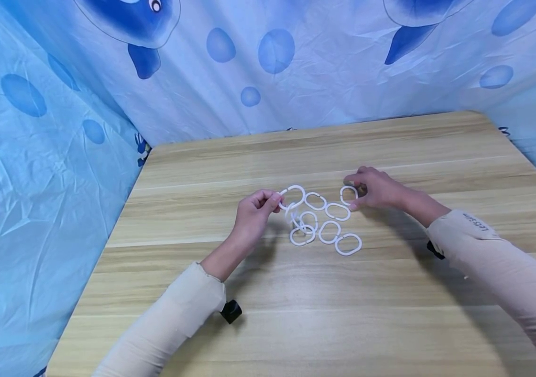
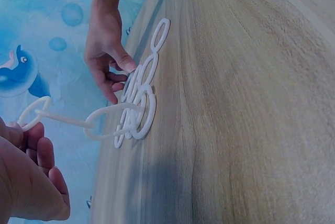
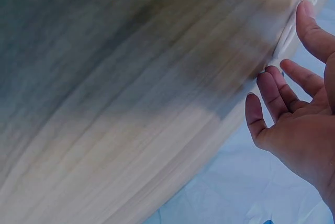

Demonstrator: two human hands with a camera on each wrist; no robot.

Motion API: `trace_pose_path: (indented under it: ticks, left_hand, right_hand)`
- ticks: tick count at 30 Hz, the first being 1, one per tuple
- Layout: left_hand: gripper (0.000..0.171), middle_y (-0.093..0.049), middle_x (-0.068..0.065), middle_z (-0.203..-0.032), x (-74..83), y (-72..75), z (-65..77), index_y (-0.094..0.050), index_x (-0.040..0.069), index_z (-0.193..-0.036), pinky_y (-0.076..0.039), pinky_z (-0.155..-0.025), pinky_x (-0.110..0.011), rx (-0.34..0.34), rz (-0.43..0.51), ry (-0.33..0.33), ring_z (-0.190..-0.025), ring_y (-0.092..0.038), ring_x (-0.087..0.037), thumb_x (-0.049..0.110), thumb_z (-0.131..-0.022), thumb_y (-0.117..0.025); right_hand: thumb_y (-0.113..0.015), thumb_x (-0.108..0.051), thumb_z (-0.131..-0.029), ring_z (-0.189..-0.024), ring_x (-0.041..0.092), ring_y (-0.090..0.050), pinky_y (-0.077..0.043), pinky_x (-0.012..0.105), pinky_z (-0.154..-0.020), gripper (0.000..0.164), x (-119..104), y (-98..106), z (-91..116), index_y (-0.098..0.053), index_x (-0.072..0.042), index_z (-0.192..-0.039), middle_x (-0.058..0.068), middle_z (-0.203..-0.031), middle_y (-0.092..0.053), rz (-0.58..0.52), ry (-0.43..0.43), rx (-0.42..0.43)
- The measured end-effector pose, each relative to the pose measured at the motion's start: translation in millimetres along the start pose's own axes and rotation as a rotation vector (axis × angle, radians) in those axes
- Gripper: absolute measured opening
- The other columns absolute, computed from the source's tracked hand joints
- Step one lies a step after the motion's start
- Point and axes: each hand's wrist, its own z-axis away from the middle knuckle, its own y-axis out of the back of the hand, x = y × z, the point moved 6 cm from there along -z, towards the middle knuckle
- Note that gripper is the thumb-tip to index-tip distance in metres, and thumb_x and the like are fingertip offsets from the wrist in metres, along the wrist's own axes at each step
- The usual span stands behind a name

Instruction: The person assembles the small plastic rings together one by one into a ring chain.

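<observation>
My left hand (image 1: 252,212) pinches a white plastic chain link (image 2: 46,100) between thumb and forefinger, lifted off the tabletop. From it more joined links (image 2: 64,119) slant down to the rest of the white chain (image 2: 151,111), which lies in a loose bunch on the wood. My right hand (image 1: 378,189) is at the far right of the bunch, thumb and fingers spread around an oval link (image 1: 341,195). Its thumb tip is right by the chain, and in the right wrist view the other fingers are loosely bent. Each link has a small gap in its loop.
The wood-grain table (image 1: 277,314) extends around the chain on all sides. A blue curtain (image 1: 296,99) with whale and bubble prints hangs behind and to the left. A small black device (image 1: 231,311) sits under the left sleeve (image 1: 168,314).
</observation>
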Motion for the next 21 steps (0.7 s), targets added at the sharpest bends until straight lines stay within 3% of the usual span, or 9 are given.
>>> trace_pose_path:
  ticks: [10, 21]
  left_hand:
    - [0.023, -0.066, -0.016, -0.091, 2.8, -0.2, 1.7, -0.064, -0.009, -0.099, -0.048, -0.083, -0.028, -0.008, -0.005, 0.011, -0.081, -0.058, -0.015, 0.014, -0.095, -0.06]
    - [0.017, -0.066, -0.003, -0.083, 1.8, -1.8, 1.0, -0.067, -0.003, -0.095, -0.049, -0.082, -0.027, -0.011, -0.007, 0.01, -0.08, -0.058, -0.014, 0.013, -0.095, -0.061]
  right_hand:
    - [-0.083, -0.023, -0.076, -0.079, 0.023, -0.045, -0.033, 0.035, -0.066, 0.055, -3.6, -2.8, 1.9, -0.064, 0.003, -0.12, 0.014, -0.095, -0.055, 0.053, 0.025, 0.027]
    - [-0.083, -0.023, -0.074, -0.085, 0.026, -0.05, -0.037, 0.044, -0.073, 0.049, -1.6, -5.0, 3.3, -0.064, -0.003, -0.115, 0.011, -0.098, -0.057, 0.078, 0.01, 0.083]
